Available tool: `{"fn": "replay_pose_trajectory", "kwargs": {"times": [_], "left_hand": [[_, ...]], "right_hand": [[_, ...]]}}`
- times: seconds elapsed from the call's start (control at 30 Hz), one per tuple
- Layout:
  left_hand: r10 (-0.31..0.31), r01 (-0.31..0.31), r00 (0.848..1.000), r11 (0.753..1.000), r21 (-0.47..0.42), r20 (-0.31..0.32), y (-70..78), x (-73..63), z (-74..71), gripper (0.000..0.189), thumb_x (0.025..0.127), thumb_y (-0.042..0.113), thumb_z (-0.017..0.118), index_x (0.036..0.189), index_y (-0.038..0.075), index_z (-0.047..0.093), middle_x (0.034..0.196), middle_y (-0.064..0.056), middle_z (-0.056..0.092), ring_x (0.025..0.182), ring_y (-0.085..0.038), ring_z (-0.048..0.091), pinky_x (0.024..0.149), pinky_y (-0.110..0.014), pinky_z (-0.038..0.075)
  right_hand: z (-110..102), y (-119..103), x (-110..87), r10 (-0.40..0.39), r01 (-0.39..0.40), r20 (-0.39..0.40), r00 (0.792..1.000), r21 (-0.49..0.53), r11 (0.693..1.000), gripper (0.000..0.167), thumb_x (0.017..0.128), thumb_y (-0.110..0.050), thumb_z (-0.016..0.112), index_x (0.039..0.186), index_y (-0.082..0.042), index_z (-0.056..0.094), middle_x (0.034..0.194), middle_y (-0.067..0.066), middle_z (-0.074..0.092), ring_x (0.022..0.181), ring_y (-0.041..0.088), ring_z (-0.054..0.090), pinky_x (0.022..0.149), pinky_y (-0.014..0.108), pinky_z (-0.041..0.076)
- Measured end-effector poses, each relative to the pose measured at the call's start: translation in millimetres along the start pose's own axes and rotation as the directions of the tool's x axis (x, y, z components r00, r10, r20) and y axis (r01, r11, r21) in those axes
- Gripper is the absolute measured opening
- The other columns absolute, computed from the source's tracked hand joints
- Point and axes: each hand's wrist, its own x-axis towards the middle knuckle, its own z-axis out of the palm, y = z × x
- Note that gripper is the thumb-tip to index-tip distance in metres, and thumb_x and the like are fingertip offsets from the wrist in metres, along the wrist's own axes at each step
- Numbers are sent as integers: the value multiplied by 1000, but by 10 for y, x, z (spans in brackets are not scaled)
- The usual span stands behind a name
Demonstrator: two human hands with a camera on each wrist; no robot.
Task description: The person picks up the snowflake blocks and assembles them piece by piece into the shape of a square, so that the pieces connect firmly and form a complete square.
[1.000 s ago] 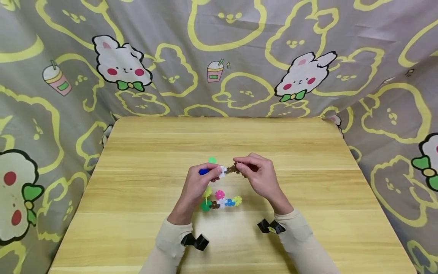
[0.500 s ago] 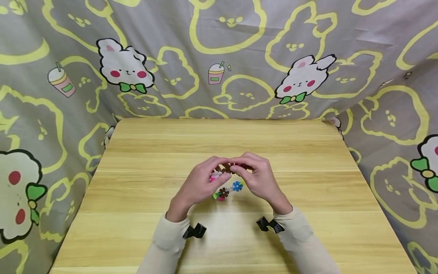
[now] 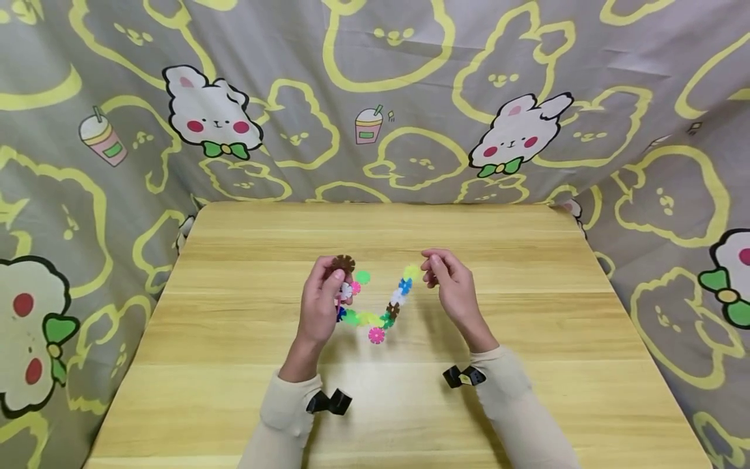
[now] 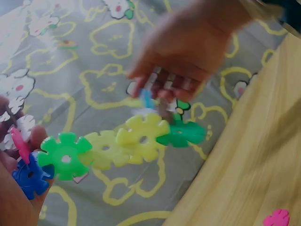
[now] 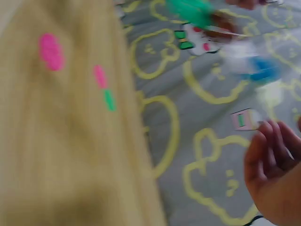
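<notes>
My left hand (image 3: 318, 306) grips one end of a chain of interlocking plastic flower discs, held above the table. A brown disc (image 3: 344, 264) pokes out above the thumb, and a white disc (image 3: 346, 291) shows beside it. From the blue disc (image 4: 30, 174) at the palm, the chain runs through green (image 4: 66, 156), yellow (image 4: 143, 136) and dark green (image 4: 181, 133) discs. It then bends up past brown and white to a blue disc (image 3: 405, 286) and a yellow end disc (image 3: 412, 272). Just right of that end, my right hand (image 3: 456, 290) hovers with loosely curled fingers, holding nothing.
Loose on the wooden table (image 3: 527, 312) lie a pink disc (image 3: 377, 335) nearer me, and a smaller-looking pink disc (image 3: 355, 287) beside a light green disc (image 3: 363, 277). A patterned curtain (image 3: 422, 117) surrounds the table's back and sides.
Both hands were together at the brown and white discs. The right hand has since let go and moved right; the left has moved left with the chain, which now spreads in a curve.
</notes>
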Motion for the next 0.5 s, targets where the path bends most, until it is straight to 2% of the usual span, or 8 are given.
{"fn": "replay_pose_trajectory", "kwargs": {"times": [0.1, 0.13, 0.2, 0.27, 0.33, 0.4, 0.5], "left_hand": [[-15, 12, 998, 998, -66, -57, 14, 13, -15, 19, 101, 14, 37, 103, 1, 50, 80, -4, 50, 56, -8, 50, 49, -19, 47], [-21, 15, 997, 996, -90, -72, 20, 17, -17, 18, 101, 15, 36, 102, 4, 49, 79, -3, 50, 55, -8, 49, 48, -19, 46], [-37, 23, 995, 990, -140, -97, 33, 24, -11, 17, 102, 17, 35, 100, 9, 49, 79, -2, 50, 54, -8, 49, 47, -18, 46], [-52, 30, 992, 982, -184, -112, 47, 27, 3, 17, 103, 19, 34, 99, 12, 49, 78, -1, 50, 54, -8, 49, 47, -17, 45], [-65, 37, 990, 974, -223, -121, 58, 33, 24, 18, 104, 20, 33, 99, 13, 48, 78, -1, 50, 54, -7, 49, 46, -17, 45], [-77, 43, 990, 965, -259, -121, 67, 39, 48, 18, 104, 20, 32, 100, 14, 48, 78, 0, 49, 54, -7, 48, 46, -16, 44], [-90, 52, 990, 951, -303, -113, 72, 48, 82, 17, 104, 20, 31, 100, 14, 46, 79, 0, 49, 54, -6, 48, 47, -16, 44]], "right_hand": [[47, 180, 13, 64, -61, 21, 998, -102, 993, 22, 101, -17, 50, 113, -2, 62, 98, 21, 61, 78, 19, 58, 69, 31, 54], [76, 235, 7, 72, -63, 51, 996, -165, 984, 18, 99, -13, 52, 110, -3, 63, 97, 19, 62, 79, 19, 59, 70, 32, 54], [152, 335, -24, 92, -39, 155, 984, -317, 948, 15, 93, -4, 56, 106, -4, 64, 97, 14, 64, 82, 20, 60, 72, 32, 55], [250, 422, -77, 108, 30, 276, 955, -454, 891, 19, 87, -2, 62, 105, -7, 67, 100, 8, 68, 88, 19, 62, 77, 33, 55], [342, 492, -150, 132, 94, 370, 920, -534, 840, 20, 84, -6, 67, 104, -10, 68, 101, 2, 68, 90, 17, 63, 80, 34, 54], [416, 539, -228, 149, 135, 432, 890, -561, 817, 25, 82, -14, 74, 106, -12, 65, 97, 0, 67, 85, 15, 61, 76, 33, 53], [484, 589, -333, 158, 176, 466, 871, -594, 785, 35, 79, -27, 80, 100, -13, 55, 80, -3, 56, 70, 12, 53, 63, 28, 47]]}}
